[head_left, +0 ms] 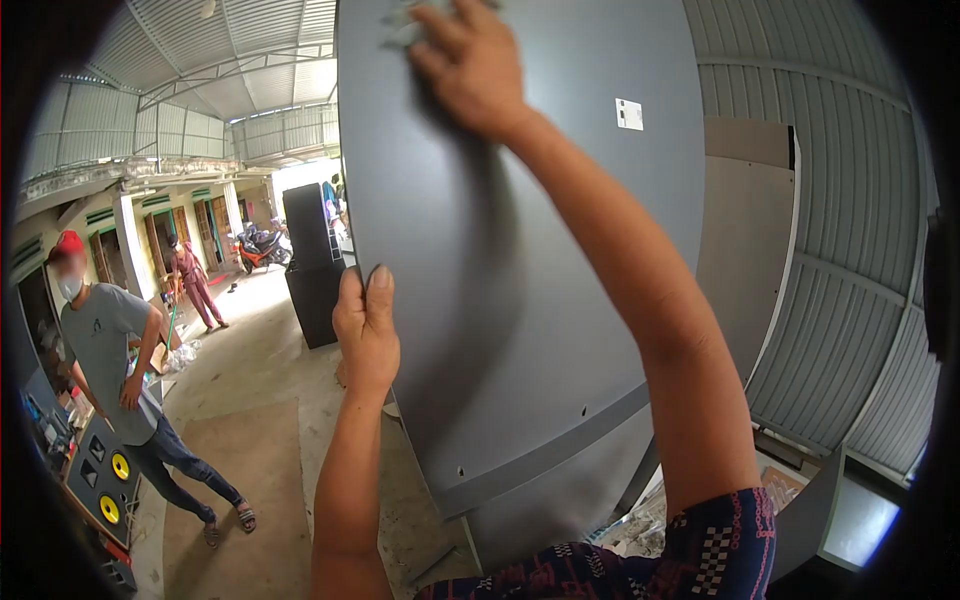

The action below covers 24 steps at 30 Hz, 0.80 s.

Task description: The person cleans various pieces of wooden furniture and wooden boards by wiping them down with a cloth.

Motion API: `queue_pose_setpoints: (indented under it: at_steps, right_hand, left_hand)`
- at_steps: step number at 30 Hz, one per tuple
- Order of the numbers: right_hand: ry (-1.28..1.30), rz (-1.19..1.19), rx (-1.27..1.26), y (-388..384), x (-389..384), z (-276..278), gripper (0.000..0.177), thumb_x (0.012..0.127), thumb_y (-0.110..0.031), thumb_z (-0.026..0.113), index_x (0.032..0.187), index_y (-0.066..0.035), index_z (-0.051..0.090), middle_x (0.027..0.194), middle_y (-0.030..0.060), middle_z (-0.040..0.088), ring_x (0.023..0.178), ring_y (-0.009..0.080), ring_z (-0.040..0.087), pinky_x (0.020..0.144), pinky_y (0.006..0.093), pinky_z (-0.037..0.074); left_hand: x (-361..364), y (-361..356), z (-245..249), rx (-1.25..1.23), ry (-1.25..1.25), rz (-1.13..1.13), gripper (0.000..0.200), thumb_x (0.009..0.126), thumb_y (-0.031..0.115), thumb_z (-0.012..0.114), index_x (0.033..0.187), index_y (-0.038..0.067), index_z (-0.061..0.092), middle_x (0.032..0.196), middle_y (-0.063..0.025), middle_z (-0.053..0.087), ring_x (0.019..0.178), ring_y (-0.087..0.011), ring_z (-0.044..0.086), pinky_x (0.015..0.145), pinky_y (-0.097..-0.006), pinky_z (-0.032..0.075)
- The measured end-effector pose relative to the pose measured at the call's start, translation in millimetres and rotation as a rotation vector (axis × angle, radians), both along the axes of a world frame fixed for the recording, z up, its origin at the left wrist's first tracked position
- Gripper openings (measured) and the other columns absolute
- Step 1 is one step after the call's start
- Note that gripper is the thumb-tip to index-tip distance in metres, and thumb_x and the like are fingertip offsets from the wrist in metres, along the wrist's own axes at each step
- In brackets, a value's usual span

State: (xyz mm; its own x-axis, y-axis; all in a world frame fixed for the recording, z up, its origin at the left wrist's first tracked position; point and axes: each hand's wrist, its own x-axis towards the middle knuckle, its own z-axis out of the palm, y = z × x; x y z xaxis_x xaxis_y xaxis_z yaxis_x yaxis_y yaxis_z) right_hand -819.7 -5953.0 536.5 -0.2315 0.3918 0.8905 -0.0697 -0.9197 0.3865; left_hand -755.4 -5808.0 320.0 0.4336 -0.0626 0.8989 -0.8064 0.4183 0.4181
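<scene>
A tall grey panel point(560, 260) stands upright directly in front of me, with a small white label point(629, 114) on its upper right. My right hand point(470, 75) is raised to the panel's upper left and presses a pale greenish cloth point(403, 25) on its surface; the cloth is blurred. Lower down, my left hand point(368, 335) holds the panel's left edge, thumb up, with part of its fingers hidden. Two small dark holes show near the panel's bottom, above a darker grey strip point(550, 450).
At the left stands a person in a red cap point(115, 335), beside a speaker with yellow cones point(105, 490). Farther back are another person point(192, 283), a motorbike point(262, 247) and a black cabinet point(310, 260). A grey open box point(800, 525) is at lower right.
</scene>
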Motion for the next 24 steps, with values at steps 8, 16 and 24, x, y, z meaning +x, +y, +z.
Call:
queue_pose_setpoints:
  at_steps: [8,16,24]
  right_hand:
    - [0.064,0.030,-0.282,53,12,-45,0.039,0.072,-0.023,0.065,0.110,-0.016,0.058,0.119,0.0149,0.049,0.112,0.0314,0.045,0.087,0.0450,0.035]
    - [0.125,-0.041,-0.161,48,3,-100,0.043,0.076,-0.023,0.062,0.118,-0.017,0.056,0.126,0.0162,0.046,0.115,0.0344,0.043,0.090,0.0474,0.033]
    - [0.631,-0.088,-0.289,61,-29,-244,0.038,0.075,-0.024,0.061,0.112,-0.016,0.059,0.127,0.0136,0.047,0.120,0.0283,0.042,0.096,0.0532,0.028]
  left_hand:
    - [-6,9,4,0.032,0.014,0.039,0.033,0.093,0.030,0.049,0.076,0.003,0.043,0.060,0.0008,0.040,0.057,-0.0061,0.034,0.050,-0.0237,0.032]
    - [-2,10,1,0.029,0.047,0.008,0.040,0.095,0.039,0.042,0.083,0.001,0.050,0.064,-0.0011,0.046,0.058,-0.0083,0.040,0.054,-0.0247,0.037]
    - [20,33,-14,-0.120,0.404,-0.636,0.067,0.092,0.057,0.028,0.118,-0.001,0.048,0.086,-0.0075,0.061,0.075,-0.0134,0.057,0.068,-0.0261,0.045]
